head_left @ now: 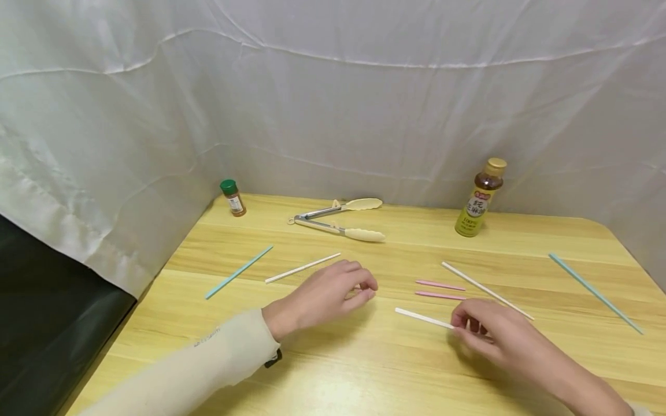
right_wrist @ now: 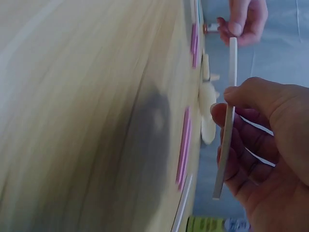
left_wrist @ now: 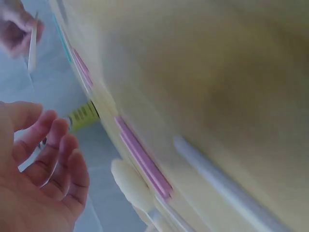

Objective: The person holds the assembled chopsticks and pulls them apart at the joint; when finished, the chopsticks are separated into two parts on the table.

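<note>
My right hand (head_left: 489, 329) pinches a white chopstick (head_left: 424, 318) between thumb and fingers, raised over the table in the right wrist view. The chopstick's thick end points left, toward the other hand. My left hand (head_left: 328, 292) hovers over the table with loosely bent fingers and nothing between them, as the left wrist view shows. Under it lies a pair of pink chopsticks (left_wrist: 145, 159), mostly hidden by the hand in the head view. A pale stick (left_wrist: 227, 188) lies nearer that wrist. Two more pink chopsticks (head_left: 440, 296) lie just beyond the right hand.
White chopsticks lie at left (head_left: 303, 267) and right (head_left: 487, 290). Farther out are a teal chopstick (head_left: 239, 271) at left and another teal chopstick (head_left: 595, 293) at right. Spread tongs (head_left: 338, 221), a green-capped spice jar (head_left: 233, 198) and a sauce bottle (head_left: 477, 199) stand along the back.
</note>
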